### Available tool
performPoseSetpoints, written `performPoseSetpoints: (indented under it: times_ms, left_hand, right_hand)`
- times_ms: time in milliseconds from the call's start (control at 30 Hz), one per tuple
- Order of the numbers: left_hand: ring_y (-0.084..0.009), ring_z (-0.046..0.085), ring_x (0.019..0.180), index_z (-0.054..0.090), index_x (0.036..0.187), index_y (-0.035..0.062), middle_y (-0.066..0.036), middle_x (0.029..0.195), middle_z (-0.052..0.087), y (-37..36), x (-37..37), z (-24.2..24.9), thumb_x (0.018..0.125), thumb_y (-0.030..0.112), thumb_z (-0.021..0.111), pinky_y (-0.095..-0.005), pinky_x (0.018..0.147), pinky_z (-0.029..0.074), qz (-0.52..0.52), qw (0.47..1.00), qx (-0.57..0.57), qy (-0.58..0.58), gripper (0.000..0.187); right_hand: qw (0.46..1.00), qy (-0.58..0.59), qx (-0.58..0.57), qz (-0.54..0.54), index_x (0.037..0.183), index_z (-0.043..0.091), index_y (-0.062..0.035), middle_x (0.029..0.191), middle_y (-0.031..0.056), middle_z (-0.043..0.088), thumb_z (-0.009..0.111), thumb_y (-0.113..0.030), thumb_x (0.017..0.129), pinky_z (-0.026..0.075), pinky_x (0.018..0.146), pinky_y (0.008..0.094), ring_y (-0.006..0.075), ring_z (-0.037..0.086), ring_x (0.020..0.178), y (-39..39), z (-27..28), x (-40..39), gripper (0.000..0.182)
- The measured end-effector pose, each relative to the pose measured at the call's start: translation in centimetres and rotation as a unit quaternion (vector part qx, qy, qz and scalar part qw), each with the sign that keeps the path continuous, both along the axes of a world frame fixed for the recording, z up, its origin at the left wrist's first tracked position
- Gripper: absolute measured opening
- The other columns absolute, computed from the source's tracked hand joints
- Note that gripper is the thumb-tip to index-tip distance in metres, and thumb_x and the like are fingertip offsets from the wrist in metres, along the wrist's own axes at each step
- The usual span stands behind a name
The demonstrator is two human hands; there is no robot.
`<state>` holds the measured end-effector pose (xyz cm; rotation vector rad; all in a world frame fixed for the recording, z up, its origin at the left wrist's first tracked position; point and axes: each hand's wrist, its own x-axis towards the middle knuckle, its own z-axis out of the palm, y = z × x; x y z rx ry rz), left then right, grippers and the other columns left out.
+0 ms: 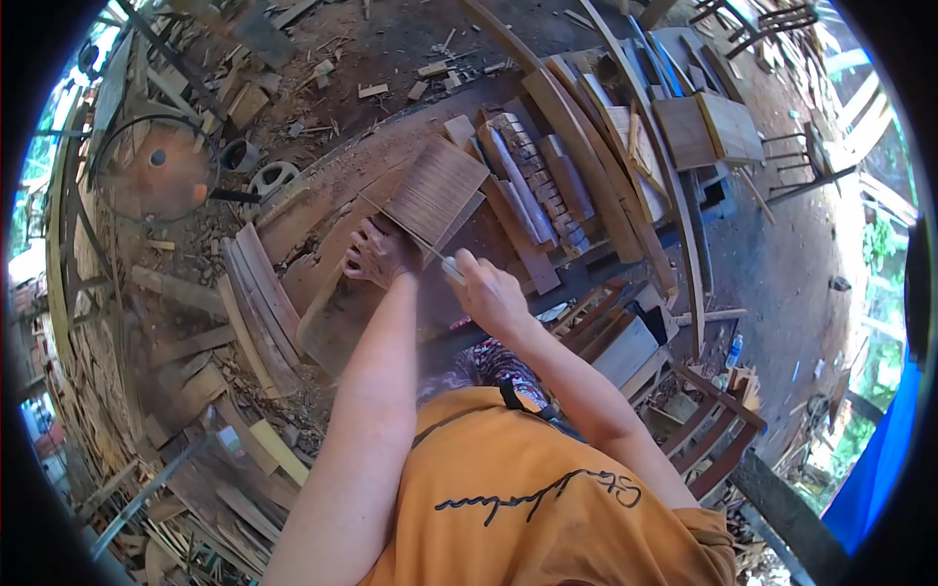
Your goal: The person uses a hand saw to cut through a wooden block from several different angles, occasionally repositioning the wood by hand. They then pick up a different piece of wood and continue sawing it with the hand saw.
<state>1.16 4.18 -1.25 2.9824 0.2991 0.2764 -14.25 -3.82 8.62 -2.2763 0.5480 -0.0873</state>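
A wooden block with a grooved top [435, 186] rests on the workbench [327, 337] in front of me. My left hand [379, 252] is at its near left end, fingers spread and curved, with the palm side hidden. My right hand [491, 298] is closed around the pale handle of a thin-bladed tool [451, 269]. The long narrow blade runs up and left along the block's near edge, passing close by my left hand. What kind of tool it is, I cannot tell.
Right of the block lie wooden pieces [537, 181] and long curved planks [596, 161]. More boards [262, 298] lean at the bench's left. A round fan [156, 161] stands at the far left. Wood scraps [430, 73] litter the ground; a wooden box [708, 132] sits at right.
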Motion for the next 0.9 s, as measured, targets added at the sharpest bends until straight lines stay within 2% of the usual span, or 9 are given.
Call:
performPoseSetpoints:
  times_ms: [100, 167, 267, 400, 533, 600, 700, 767, 900]
  left_hand:
    - [-0.0299, 0.052, 0.107, 0.061, 0.104, 0.0193, -0.008, 0.107, 0.06, -0.1, -0.1, 0.9, 0.1, 0.041, 0.037, -0.0525, 0.099, 0.028, -0.012, 0.999, 0.011, 0.038, 0.032]
    - [-0.0302, 0.052, 0.107, 0.061, 0.104, 0.019, -0.008, 0.107, 0.06, -0.1, -0.2, 0.7, 0.099, 0.041, 0.037, -0.0525, 0.099, 0.028, -0.016, 0.999, 0.006, 0.033, 0.032]
    - [-0.0313, 0.051, 0.11, 0.059, 0.106, 0.0181, -0.009, 0.112, 0.059, 0.0, 0.0, 1.6, 0.1, 0.041, 0.034, -0.0525, 0.1, 0.027, -0.03, 0.998, 0.002, 0.058, 0.035]
    - [-0.032, 0.051, 0.113, 0.059, 0.108, 0.0179, -0.01, 0.115, 0.058, 0.4, 0.2, 1.3, 0.099, 0.042, 0.034, -0.0519, 0.101, 0.027, -0.032, 0.996, 0.01, 0.086, 0.036]
    - [-0.0308, 0.051, 0.112, 0.059, 0.107, 0.0185, -0.01, 0.111, 0.058, -0.4, -0.7, 2.5, 0.097, 0.04, 0.039, -0.0514, 0.101, 0.027, -0.03, 0.997, -0.017, 0.068, 0.03]
    - [-0.0292, 0.051, 0.112, 0.059, 0.106, 0.019, -0.008, 0.108, 0.058, 0.5, -0.4, 0.9, 0.094, 0.036, 0.045, -0.0514, 0.101, 0.028, -0.147, 0.988, -0.007, 0.042, 0.025]
    - [-0.0283, 0.051, 0.112, 0.059, 0.107, 0.0193, -0.007, 0.107, 0.058, 0.3, -0.5, 1.7, 0.093, 0.034, 0.049, -0.0514, 0.102, 0.027, -0.155, 0.988, 0.006, 0.026, 0.023]
    - [-0.0273, 0.051, 0.112, 0.059, 0.104, 0.0192, -0.006, 0.106, 0.058, 0.1, -0.3, 1.4, 0.092, 0.033, 0.051, -0.051, 0.102, 0.027, -0.15, 0.988, 0.002, 0.022, 0.02]
    - [-0.0276, 0.052, 0.109, 0.062, 0.097, 0.015, -0.009, 0.103, 0.061, 0.1, -0.4, 1.2, 0.097, 0.035, 0.044, -0.0509, 0.104, 0.026, -0.143, 0.989, -0.025, -0.016, 0.027]
  right_hand:
    - [0.999, 0.028, -0.032, 0.005, 0.104, 0.052, -0.0079, 0.078, 0.0177, 0.062, 0.064, -0.021, 0.09, 0.053, 0.061, 0.047, 0.0386, 0.065, 0.072, -1.4, 3.5, -6.9, 0.023]
    - [0.998, 0.052, -0.035, 0.01, 0.103, 0.053, -0.0082, 0.076, 0.0163, 0.061, 0.065, -0.023, 0.09, 0.053, 0.059, 0.0457, 0.0376, 0.065, 0.071, -2.2, 5.2, -10.9, 0.023]
    - [0.997, 0.073, -0.022, -0.01, 0.101, 0.052, -0.0083, 0.076, 0.0172, 0.061, 0.064, -0.024, 0.091, 0.053, 0.059, 0.047, 0.0382, 0.065, 0.07, -2.2, 5.0, -9.3, 0.022]
    - [0.999, -0.028, -0.008, 0.029, 0.099, 0.05, -0.0075, 0.079, 0.0206, 0.063, 0.06, -0.024, 0.093, 0.053, 0.061, 0.0498, 0.0427, 0.064, 0.07, -0.5, -2.0, 2.9, 0.02]
    - [0.999, 0.037, 0.02, 0.015, 0.099, 0.047, -0.0062, 0.083, 0.0234, 0.062, 0.063, -0.025, 0.091, 0.05, 0.065, 0.0509, 0.0455, 0.061, 0.077, -0.1, 0.6, 2.4, 0.026]
    - [0.998, 0.029, 0.041, -0.025, 0.099, 0.045, -0.0048, 0.084, 0.0239, 0.062, 0.064, -0.023, 0.091, 0.049, 0.065, 0.0517, 0.0453, 0.061, 0.077, 0.7, 1.6, 0.6, 0.028]
    - [0.999, 0.032, -0.005, -0.016, 0.1, 0.045, -0.0045, 0.077, 0.022, 0.061, 0.061, -0.024, 0.093, 0.053, 0.059, 0.0484, 0.043, 0.064, 0.069, 1.1, 3.9, -2.3, 0.026]
    - [0.999, 0.044, -0.013, -0.013, 0.099, 0.045, -0.005, 0.076, 0.0216, 0.061, 0.061, -0.025, 0.093, 0.053, 0.058, 0.0482, 0.0428, 0.064, 0.068, 1.8, 3.4, -2.3, 0.026]
    - [0.999, 0.017, -0.038, -0.023, 0.099, 0.044, -0.006, 0.075, 0.0208, 0.06, 0.06, -0.025, 0.094, 0.052, 0.056, 0.0483, 0.0427, 0.064, 0.068, 2.1, -0.6, 2.3, 0.025]
